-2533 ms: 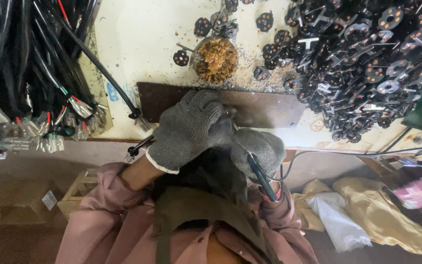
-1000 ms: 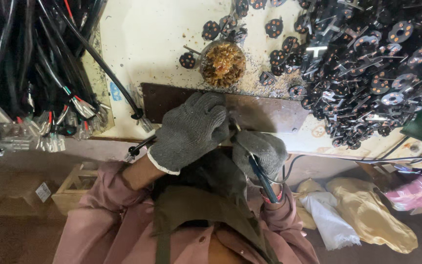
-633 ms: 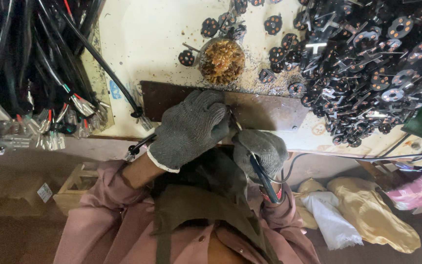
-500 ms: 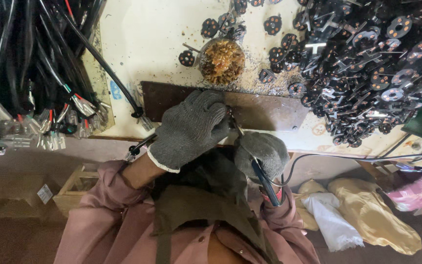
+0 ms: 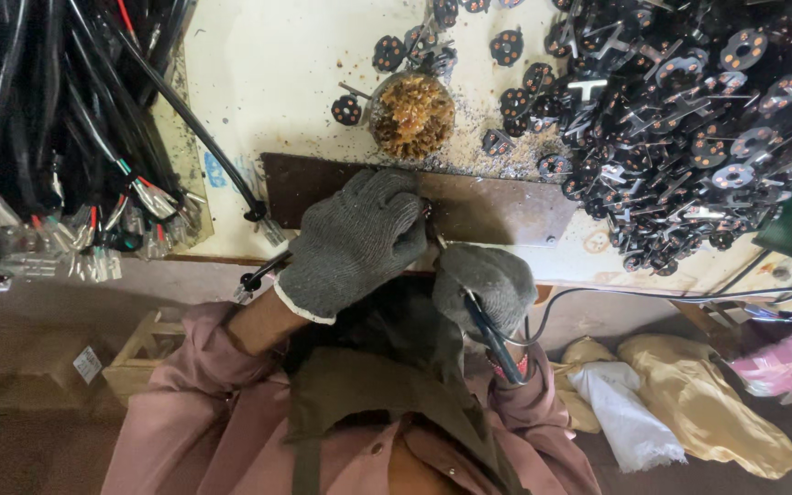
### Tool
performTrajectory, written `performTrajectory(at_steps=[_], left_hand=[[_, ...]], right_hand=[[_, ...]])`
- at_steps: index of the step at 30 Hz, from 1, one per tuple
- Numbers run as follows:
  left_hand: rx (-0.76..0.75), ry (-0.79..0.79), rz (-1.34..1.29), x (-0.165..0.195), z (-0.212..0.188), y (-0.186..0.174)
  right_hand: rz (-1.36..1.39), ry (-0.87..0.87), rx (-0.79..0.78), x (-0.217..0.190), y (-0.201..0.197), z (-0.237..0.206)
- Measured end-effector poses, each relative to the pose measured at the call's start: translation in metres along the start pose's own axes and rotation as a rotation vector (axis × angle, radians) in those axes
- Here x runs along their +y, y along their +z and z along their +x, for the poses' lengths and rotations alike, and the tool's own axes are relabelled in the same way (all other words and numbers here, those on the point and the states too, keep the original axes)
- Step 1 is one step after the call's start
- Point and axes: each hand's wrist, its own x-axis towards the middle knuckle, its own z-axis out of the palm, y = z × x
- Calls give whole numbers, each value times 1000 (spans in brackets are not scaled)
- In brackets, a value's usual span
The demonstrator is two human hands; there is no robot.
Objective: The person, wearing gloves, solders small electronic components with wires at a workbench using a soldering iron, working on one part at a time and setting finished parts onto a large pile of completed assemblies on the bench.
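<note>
My left hand [image 5: 355, 243], in a grey knit glove, is closed over something small at the front edge of a brown metal plate [image 5: 497, 209]; what it grips is hidden by the glove. A black cable [image 5: 258, 275] runs out from under that hand to the left. My right hand [image 5: 483, 286], also gloved, holds a soldering iron [image 5: 495, 346] with a dark handle, its tip pointing up toward the left hand's fingers.
A round tin of brass wool [image 5: 412, 115] sits behind the plate. A big heap of black round plug parts [image 5: 689, 110] fills the right of the bench. Bundles of black cables [image 5: 57, 119] with coloured wire ends lie left. Cloth bags [image 5: 689, 403] lie below right.
Both hands stay together at the plate's front edge. The right hand with the iron has shifted slightly; the view has drifted a little.
</note>
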Motion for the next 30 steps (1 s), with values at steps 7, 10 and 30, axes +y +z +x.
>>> performTrajectory(at_steps=[7,10,30], left_hand=[[13,10,-1,-3,-3,2],[19,21,-9,-5,-5,3],[145,-51,-30,-14,-10,-26]], right_hand=[[23,39,36,-3,-3,-4],[28,43,45,-3,-1,-4],[-155,138,524,17,-23,11]])
